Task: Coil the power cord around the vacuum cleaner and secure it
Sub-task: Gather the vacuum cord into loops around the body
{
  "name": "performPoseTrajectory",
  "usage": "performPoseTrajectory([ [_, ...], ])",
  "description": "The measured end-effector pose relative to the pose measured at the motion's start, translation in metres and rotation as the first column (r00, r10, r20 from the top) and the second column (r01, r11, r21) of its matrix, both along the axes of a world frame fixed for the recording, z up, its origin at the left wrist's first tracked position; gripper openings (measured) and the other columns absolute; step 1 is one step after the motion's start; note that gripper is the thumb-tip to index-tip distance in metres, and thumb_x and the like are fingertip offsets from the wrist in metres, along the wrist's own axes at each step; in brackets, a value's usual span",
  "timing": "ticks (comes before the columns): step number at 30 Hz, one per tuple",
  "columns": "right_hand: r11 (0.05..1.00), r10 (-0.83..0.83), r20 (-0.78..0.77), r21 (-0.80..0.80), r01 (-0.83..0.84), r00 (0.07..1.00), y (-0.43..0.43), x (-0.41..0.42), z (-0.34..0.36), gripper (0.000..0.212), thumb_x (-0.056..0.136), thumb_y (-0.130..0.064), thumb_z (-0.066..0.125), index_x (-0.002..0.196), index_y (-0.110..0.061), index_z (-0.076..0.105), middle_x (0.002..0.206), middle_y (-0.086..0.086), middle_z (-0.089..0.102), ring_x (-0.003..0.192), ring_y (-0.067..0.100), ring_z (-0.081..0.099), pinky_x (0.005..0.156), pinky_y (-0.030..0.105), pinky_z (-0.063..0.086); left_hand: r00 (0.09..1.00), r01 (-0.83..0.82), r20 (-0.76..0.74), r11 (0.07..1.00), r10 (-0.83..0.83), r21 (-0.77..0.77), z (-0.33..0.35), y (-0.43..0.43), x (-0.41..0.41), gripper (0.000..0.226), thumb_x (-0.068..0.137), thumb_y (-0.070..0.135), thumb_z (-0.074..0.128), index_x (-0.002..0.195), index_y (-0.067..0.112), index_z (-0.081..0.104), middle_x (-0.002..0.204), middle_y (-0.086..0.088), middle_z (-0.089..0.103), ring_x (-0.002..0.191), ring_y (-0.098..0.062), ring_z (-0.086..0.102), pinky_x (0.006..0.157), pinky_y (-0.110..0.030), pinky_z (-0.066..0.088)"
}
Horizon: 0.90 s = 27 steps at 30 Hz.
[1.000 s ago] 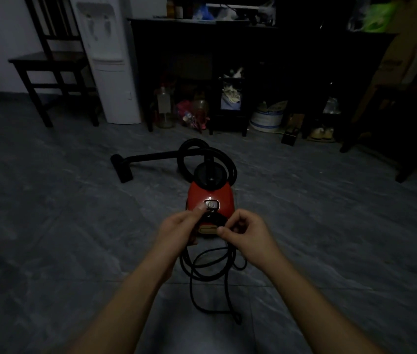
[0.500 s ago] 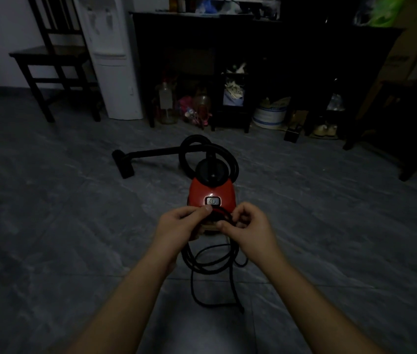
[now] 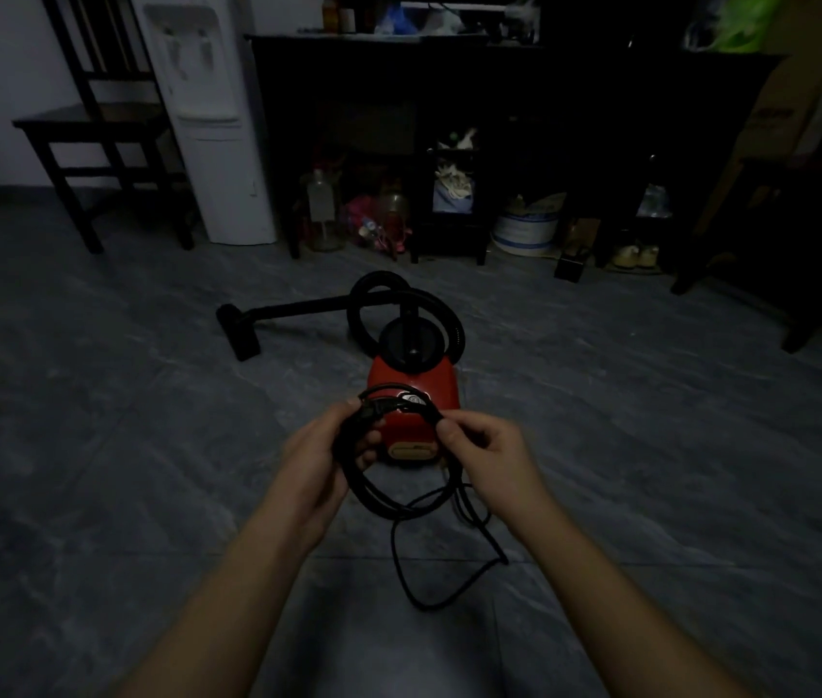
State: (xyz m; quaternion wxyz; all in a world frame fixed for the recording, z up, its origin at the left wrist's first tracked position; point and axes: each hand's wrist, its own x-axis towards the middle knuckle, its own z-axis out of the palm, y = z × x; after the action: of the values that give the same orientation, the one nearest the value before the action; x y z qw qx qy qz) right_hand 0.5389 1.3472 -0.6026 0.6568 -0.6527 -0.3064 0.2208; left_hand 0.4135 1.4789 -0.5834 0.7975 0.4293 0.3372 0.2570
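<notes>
A small red vacuum cleaner (image 3: 419, 382) stands on the grey tiled floor at the middle, with its black hose (image 3: 373, 294) looped behind it and the wand and nozzle (image 3: 240, 327) lying to the left. The black power cord (image 3: 388, 501) hangs in a loose coil just in front of the vacuum. My left hand (image 3: 320, 458) grips the coil's left side near the plug end. My right hand (image 3: 487, 453) pinches the cord on the coil's right side. A slack loop of cord (image 3: 429, 602) trails on the floor below my hands.
A white water dispenser (image 3: 207, 118) and a dark wooden chair (image 3: 96, 138) stand at the back left. A dark cabinet (image 3: 499, 118) with bottles, a bucket (image 3: 524, 229) and shoes beneath it lines the back wall. Another dark chair (image 3: 801, 234) is at the right.
Both hands have lifted the cord up in front of the vacuum's rear, and the coil has opened into a wider ring between them. The trailing loop on the floor has shortened a little.
</notes>
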Motion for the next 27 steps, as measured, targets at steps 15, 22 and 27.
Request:
performPoseTrajectory([
  [15, 0.977, 0.068, 0.211, -0.211, -0.023, 0.975, -0.010, 0.020, -0.013, 0.014, 0.092, -0.018, 0.066, 0.102, -0.021, 0.076, 0.097, -0.009, 0.076, 0.096, 0.004, 0.069, 0.089, 0.024, 0.054, 0.863, 0.469, -0.447, 0.703, -0.236, 0.535, -0.001, 0.018, -0.018, 0.026, 0.088, 0.009, 0.069, 0.103, 0.030, 0.072, 0.098, 0.008, 0.075, 0.088, 0.000, 0.070, 0.074, -0.014, 0.050],
  [22, 0.929, 0.187, 0.338, -0.366, -0.054, 0.922, -0.016, 0.016, -0.012, 0.016, 0.092, -0.020, 0.066, 0.104, -0.024, 0.076, 0.088, -0.028, 0.067, 0.088, -0.017, 0.062, 0.078, 0.003, 0.044, 0.791, 0.574, -0.608, 0.425, -0.067, 0.701, -0.003, 0.011, -0.017, 0.031, 0.078, 0.027, 0.079, 0.105, 0.038, 0.069, 0.089, 0.006, 0.071, 0.073, -0.007, 0.065, 0.061, -0.013, 0.050],
  [27, 0.910, 0.285, 0.399, -0.399, -0.115, 0.871, -0.008, 0.007, -0.015, 0.020, 0.092, -0.019, 0.066, 0.109, -0.018, 0.075, 0.094, -0.027, 0.062, 0.087, -0.024, 0.055, 0.078, -0.002, 0.038, 0.778, 0.613, -0.620, 0.344, -0.103, 0.712, 0.000, 0.003, -0.015, 0.029, 0.081, 0.025, 0.078, 0.109, 0.028, 0.073, 0.077, 0.012, 0.059, 0.058, 0.000, 0.058, 0.051, -0.013, 0.047],
])
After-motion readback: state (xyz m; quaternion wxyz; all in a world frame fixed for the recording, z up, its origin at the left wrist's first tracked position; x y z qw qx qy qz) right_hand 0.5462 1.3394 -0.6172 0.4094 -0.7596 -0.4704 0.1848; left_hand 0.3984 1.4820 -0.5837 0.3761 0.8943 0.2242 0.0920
